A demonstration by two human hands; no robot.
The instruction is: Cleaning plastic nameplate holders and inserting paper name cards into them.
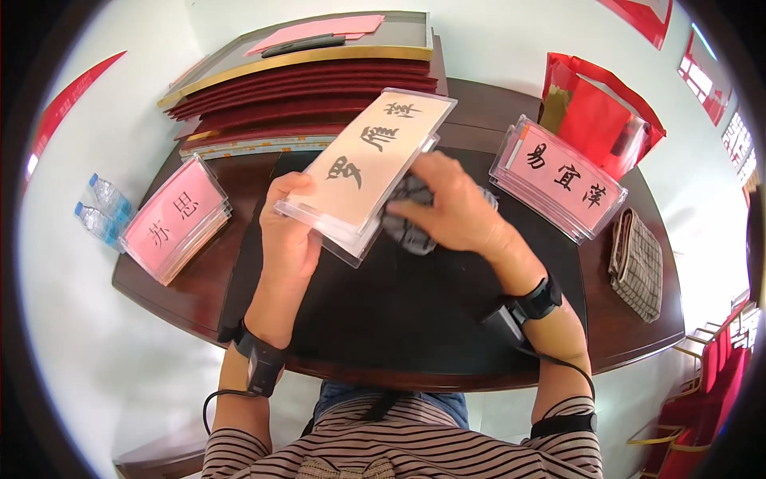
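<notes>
Fingers of our left hand (286, 227) are clamping, in head view, the clear card holder (375, 160) above the black mat (383, 327), our right hand (461, 206) is gripping the checked cloth (415, 240) beside it, and steady edge-holding is likely helping our wiping.

Dark checked cloth (412, 232): was partly hidden behind the right grip (455, 203)
Table (423, 327): far-left edge lay under red folders (295, 89)
Red chairs (696, 409): cut off at view's right

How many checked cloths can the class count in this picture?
2: one dark checked cloth under the right hand, partly covered; one folded checked cloth on the table, at its right end. Others may be hidden.
</notes>
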